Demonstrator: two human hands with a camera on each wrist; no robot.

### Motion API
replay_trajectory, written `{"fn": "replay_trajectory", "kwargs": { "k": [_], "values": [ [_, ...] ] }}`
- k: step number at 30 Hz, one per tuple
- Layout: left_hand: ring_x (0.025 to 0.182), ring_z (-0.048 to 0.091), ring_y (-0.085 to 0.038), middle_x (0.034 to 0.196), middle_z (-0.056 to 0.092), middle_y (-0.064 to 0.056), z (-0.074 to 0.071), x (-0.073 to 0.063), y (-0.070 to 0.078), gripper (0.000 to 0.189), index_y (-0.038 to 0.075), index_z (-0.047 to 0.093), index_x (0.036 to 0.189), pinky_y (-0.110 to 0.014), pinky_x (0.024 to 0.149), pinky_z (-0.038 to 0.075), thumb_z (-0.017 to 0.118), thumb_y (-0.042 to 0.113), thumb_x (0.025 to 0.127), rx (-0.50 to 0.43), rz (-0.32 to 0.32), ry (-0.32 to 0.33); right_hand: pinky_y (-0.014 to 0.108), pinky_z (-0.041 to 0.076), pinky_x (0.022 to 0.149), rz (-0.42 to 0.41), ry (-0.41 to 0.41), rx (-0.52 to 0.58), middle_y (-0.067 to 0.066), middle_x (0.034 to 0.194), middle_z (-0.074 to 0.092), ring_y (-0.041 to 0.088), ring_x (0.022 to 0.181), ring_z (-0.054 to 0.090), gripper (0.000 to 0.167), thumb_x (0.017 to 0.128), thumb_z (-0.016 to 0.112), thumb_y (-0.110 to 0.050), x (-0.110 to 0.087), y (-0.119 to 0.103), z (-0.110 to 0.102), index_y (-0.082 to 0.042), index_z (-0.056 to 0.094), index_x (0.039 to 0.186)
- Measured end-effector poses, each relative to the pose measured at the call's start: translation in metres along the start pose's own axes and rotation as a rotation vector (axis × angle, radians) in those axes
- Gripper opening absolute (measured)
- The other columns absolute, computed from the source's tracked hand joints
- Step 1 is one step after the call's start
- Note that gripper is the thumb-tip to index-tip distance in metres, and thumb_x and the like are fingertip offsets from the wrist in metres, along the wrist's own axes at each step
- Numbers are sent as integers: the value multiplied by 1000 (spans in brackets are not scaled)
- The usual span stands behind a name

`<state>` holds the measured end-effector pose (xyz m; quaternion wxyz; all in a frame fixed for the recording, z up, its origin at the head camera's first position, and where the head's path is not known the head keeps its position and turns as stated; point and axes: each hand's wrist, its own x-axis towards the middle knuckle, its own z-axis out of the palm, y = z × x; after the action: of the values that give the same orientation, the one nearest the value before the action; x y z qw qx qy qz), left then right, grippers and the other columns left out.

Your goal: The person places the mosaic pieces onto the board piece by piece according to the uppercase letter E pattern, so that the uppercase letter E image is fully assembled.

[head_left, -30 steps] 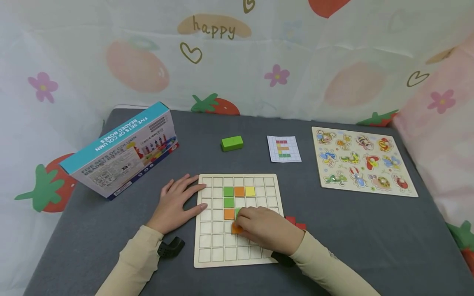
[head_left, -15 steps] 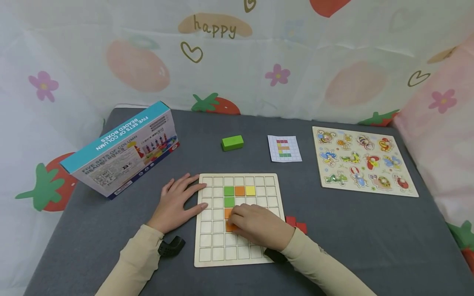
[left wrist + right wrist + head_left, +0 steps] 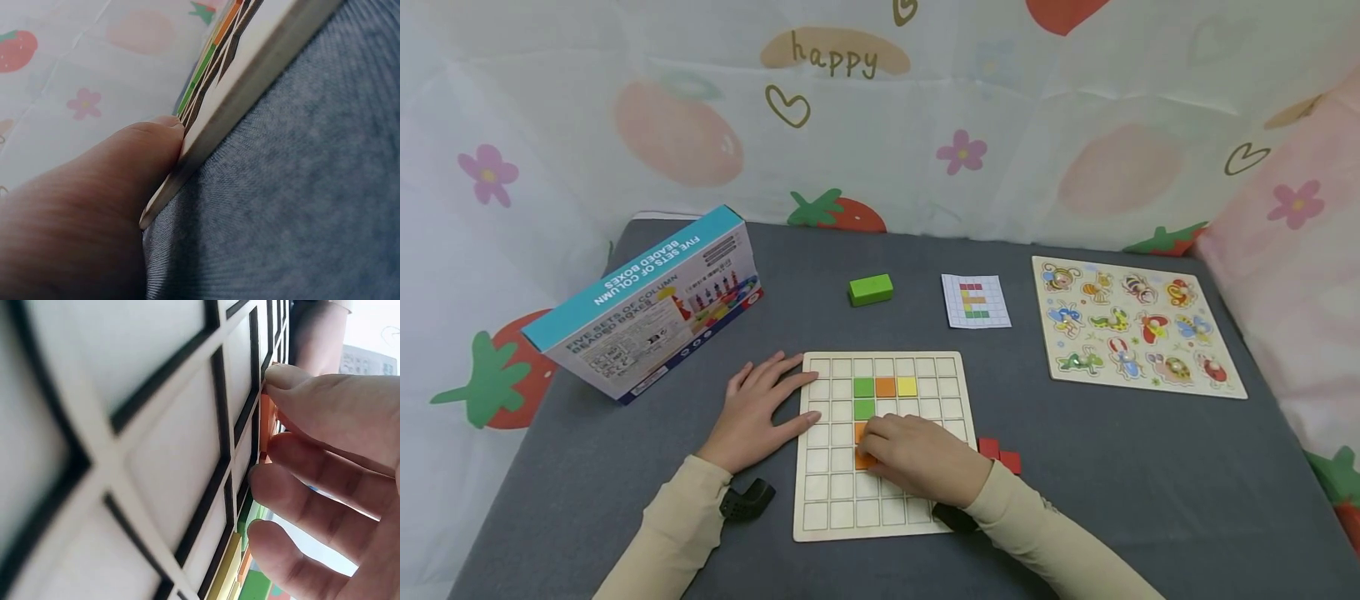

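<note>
Pinching the near orange block [image 3: 861, 461] between thumb and fingers, our right hand [image 3: 925, 454] is holding it down at the gridded board [image 3: 842, 510], the pinch leaving room for nothing but the block. It is lying at that hand's fingertips, on the hand's left side, with the other fingers bending loosely beside it. We are seeing a squarish face, so no long axis is standing out; what is counting, we are judging, is the block's line-up with the column running away from the hand, where a second orange block [image 3: 860, 431] and two green blocks [image 3: 864, 409] are sitting beyond it. We are not able to tell whether it is sitting fully in its cell, as fingers are covering part of it. Our left hand [image 3: 752, 410] is resting farther off, fingers spread, thumb touching the board's left edge, gripping nothing. Two red blocks [image 3: 988, 448] are lying just beyond the right wrist.
</note>
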<state>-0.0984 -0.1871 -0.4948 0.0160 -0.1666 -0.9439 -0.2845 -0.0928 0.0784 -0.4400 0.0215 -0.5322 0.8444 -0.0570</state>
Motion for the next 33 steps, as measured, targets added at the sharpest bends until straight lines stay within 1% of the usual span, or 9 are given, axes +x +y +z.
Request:
{"fn": "replay_trajectory", "kwargs": {
  "k": [8,13,17,20,23,25,28,30,33],
  "values": [
    [144,23,-27,152,37,-3,1,0,-1,59,26,51,139,-57,114,9,63,52,88,14,-4,1,23,53,80,11,-7,4,-3,105,60,9,89,60,24,90,68,-29,-2,-1,1,-16,66,110],
    [144,23,-28,152,37,-3,1,0,0,58,26,51,139,-57,114,9,63,51,88,18,-1,2,23,53,83,47,-8,33,-2,111,60,10,95,60,28,90,68,-27,-13,0,-1,-15,64,115],
    [144,23,-28,152,37,-4,0,0,0,58,25,52,139,-57,114,8,64,50,88,11,1,4,25,53,80,104,51,50,-3,108,60,9,93,60,27,88,70,-24,-31,7,-8,-16,64,114],
    [144,23,-28,151,37,-4,0,0,1,59,25,52,139,-57,114,8,64,51,87,11,-2,2,26,53,75,155,103,51,-3,104,60,9,87,59,27,87,72,-22,-50,16,-14,-16,64,112],
    [144,23,-28,152,37,-4,0,0,1,59,25,52,139,-58,114,8,63,52,87,13,-8,-4,27,53,73,209,129,56,-2,103,60,9,85,58,30,84,75,-20,-71,26,-19,-14,64,110],
    [144,22,-29,152,37,-4,0,0,1,59,26,52,139,-58,114,8,63,52,88,13,-11,-8,27,53,73,255,124,58,-2,103,60,8,84,58,31,82,77,-20,-85,32,-21,-13,64,110],
    [145,22,-28,152,37,-4,0,0,0,59,26,52,139,-58,114,8,63,52,88,13,-15,-8,26,53,73,335,79,68,-3,104,59,7,86,57,33,82,77,-21,-102,38,-23,-14,64,111],
    [145,22,-29,152,37,-3,0,0,0,59,26,51,139,-58,114,8,63,52,87,15,-17,-8,25,53,74,388,39,83,-4,105,58,6,87,56,36,82,77,-23,-110,41,-22,-15,64,113],
    [145,21,-28,152,36,-3,1,0,0,60,26,51,139,-58,114,8,62,53,87,15,-17,-8,25,53,73,430,9,107,-3,105,58,7,87,56,40,80,79,-22,-119,44,-21,-13,63,115]
  ]
}}
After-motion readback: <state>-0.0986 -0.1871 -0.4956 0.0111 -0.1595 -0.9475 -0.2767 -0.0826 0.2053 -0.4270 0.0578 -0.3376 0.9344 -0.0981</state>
